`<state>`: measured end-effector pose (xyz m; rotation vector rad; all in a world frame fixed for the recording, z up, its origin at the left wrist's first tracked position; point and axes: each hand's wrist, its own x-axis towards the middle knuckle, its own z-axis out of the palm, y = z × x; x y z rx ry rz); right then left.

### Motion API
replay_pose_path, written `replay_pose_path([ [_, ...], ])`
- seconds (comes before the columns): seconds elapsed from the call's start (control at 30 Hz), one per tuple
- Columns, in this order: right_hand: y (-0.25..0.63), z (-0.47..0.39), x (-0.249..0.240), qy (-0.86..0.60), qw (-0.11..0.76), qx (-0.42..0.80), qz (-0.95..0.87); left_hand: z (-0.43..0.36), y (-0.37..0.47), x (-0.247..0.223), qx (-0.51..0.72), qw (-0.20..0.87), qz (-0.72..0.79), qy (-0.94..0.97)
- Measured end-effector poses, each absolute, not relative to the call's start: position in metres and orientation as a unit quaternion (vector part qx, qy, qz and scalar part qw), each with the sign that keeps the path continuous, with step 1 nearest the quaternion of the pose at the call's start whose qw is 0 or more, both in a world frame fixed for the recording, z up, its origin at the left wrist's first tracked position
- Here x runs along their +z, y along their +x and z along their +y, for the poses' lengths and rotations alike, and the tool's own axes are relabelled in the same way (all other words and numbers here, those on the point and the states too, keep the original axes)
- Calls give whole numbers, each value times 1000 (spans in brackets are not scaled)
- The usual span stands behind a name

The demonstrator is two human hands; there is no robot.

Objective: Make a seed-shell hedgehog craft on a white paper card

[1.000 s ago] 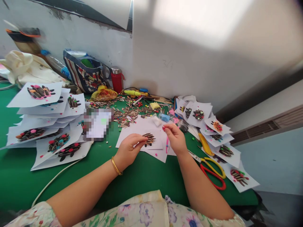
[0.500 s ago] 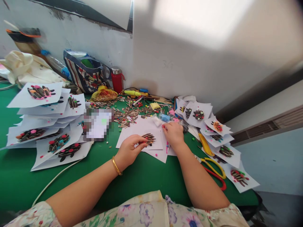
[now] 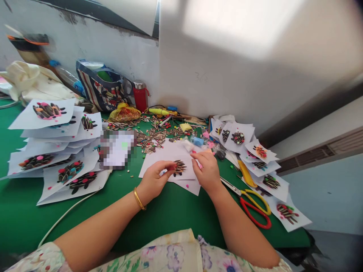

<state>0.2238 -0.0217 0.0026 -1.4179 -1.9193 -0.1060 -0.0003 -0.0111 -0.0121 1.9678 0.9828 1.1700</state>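
Apparently, left of the seed figure [image 3: 179, 168], the left hand [image 3: 155, 179] pinches something reddish, half-hidden; the right hand's [image 3: 208, 172] grip is unclear.

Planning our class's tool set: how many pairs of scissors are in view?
1: the red-and-yellow-handled scissors, on the green table beside the right forearm. Others may be hidden beneath papers.

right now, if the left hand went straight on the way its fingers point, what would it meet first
Most likely the spiky sunflower-seed figure on the white sheet, just ahead of the left hand; depth is unclear, so it might pass slightly above.
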Motion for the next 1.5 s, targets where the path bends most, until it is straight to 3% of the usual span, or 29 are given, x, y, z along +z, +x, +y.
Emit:
replay_pose_path([
  [0.83,193,-41,9,-472,412,44,-778,-9,-1,-8,444,334,374,742],
  [1.33,190,-41,6,-453,417,56,-786,-13,2,5,428,538,366,628],
  [1.5,188,-44,8,-427,421,66,-797,-13,2,-1,417,527,380,635],
])
